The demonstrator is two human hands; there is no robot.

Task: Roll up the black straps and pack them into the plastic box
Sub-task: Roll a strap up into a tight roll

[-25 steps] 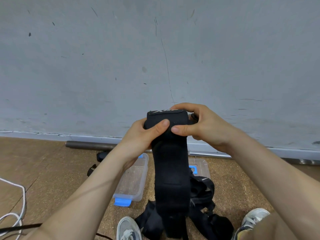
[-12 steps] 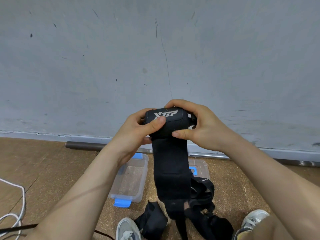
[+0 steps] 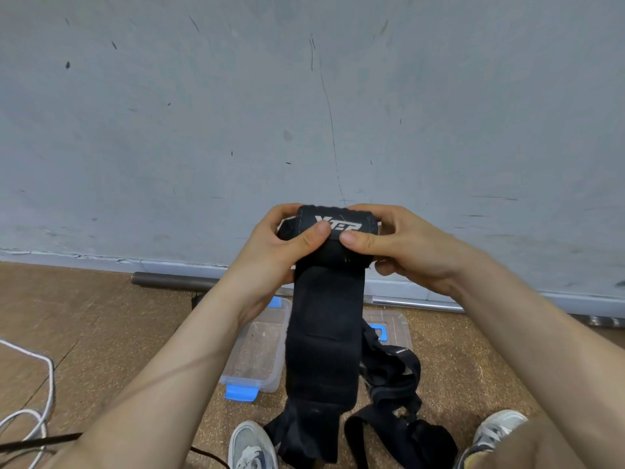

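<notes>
Plastic box point(image 3: 257, 353) (clear, blue clips) stands open on the floor under the left forearm. Its lid point(image 3: 392, 324) lies just right of the hanging strap. The black strap point(image 3: 324, 346) is partly rolled. The roll is held up before the wall, with the left hand point(image 3: 270, 255) and right hand point(image 3: 409, 247) each curled round one end and both thumbs pressed on its face. The tail hangs toward the loose straps point(image 3: 395, 377) on the floor. One second ago the white logo showed edge-on at the top of the roll — it now faces the camera.

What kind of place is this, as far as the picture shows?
Probably a gym or training room: a metal bar lies along the grey wall on a cork-like floor, and the black strap carries a white brand logo.
</notes>
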